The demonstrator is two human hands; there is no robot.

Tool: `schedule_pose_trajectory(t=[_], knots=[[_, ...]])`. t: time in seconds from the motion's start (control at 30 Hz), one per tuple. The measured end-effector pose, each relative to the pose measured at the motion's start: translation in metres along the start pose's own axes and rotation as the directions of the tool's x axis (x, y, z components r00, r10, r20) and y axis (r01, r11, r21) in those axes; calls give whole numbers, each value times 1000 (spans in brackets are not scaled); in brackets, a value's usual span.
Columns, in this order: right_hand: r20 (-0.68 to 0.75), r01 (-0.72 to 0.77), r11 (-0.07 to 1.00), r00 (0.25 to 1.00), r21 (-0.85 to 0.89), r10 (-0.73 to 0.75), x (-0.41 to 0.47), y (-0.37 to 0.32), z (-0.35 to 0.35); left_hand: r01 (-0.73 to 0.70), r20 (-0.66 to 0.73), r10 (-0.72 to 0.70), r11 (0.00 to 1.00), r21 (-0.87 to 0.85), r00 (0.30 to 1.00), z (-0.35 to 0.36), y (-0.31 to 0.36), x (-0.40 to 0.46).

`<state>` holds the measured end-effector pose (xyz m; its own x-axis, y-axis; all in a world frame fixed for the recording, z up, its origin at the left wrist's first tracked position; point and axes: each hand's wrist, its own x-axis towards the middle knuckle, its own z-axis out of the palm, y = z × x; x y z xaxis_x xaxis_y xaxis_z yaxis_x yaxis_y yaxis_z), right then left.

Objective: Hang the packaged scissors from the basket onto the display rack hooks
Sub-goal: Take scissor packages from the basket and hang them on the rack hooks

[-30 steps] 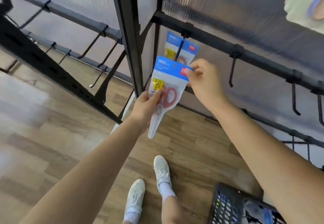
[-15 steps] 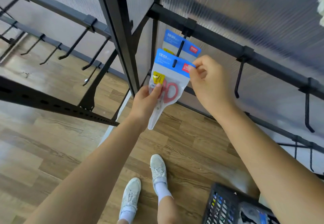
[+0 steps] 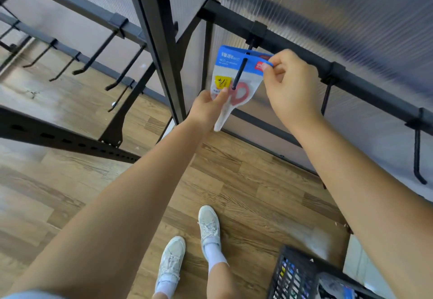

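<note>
A packaged pair of red-handled scissors (image 3: 230, 73) with a blue header card hangs on a black hook (image 3: 239, 73) of the display rack; the hook's rod passes through the card's hole. A second package sits right behind it, mostly hidden. My left hand (image 3: 207, 107) pinches the package's lower left edge. My right hand (image 3: 284, 83) pinches the top right corner of the header. The black basket (image 3: 295, 275) stands on the floor at the lower right, with more packages inside.
The rack's black crossbar (image 3: 351, 80) runs to the right with empty hooks (image 3: 418, 158). A black upright post (image 3: 161, 41) stands left of the package, with more empty hooks (image 3: 98, 57) beyond it. My two white shoes (image 3: 187, 247) stand on the wooden floor.
The front package has slid farther back along the hook, close against the one behind it. Both hands keep their hold and moved with it toward the crossbar.
</note>
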<state>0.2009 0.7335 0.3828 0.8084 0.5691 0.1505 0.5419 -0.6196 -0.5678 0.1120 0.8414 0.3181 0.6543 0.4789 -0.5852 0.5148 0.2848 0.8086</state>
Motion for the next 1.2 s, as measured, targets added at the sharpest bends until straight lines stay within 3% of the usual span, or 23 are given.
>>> schedule_pose_trajectory(t=[0.13, 0.23, 0.37, 0.43, 0.6, 0.73, 0.8, 0.93, 1.03, 1.2], knots=[[43, 32, 992, 999, -122, -27, -10, -3, -5, -8, -78, 22, 985, 173, 997, 0, 5, -5], [98, 74, 963, 994, -259, -50, -33, -11, -11, -78, -33, 99, 917, 392, 995, -5, 0, -20], [117, 115, 883, 991, -455, -69, -88, -21, -17, -248, 118, 245, 615, 749, 962, -6, -6, -70], [120, 80, 854, 993, -513, -20, -120, -23, -22, -357, 240, 295, 455, 816, 925, -2, -6, -103], [98, -47, 808, 987, -588, 129, -208, -29, -62, -609, 544, 345, 115, 784, 765, 30, -9, -177], [32, -263, 763, 937, -591, 347, -286, -17, -94, -709, 718, 250, -143, 690, 649, 77, -28, -232], [-26, -380, 719, 892, -581, 450, -329, -3, -108, -747, 785, 181, -241, 619, 592, 106, -44, -260], [-188, -632, 610, 752, -478, 632, -420, 29, -129, -835, 890, 32, -331, 439, 455, 167, -81, -313], [-288, -804, 498, 586, -325, 758, -492, 50, -142, -898, 935, -109, -335, 285, 337, 208, -115, -354], [-267, -956, 220, 267, -194, 926, -615, 75, -152, -897, 929, -317, -440, 35, 192, 274, -191, -408]])
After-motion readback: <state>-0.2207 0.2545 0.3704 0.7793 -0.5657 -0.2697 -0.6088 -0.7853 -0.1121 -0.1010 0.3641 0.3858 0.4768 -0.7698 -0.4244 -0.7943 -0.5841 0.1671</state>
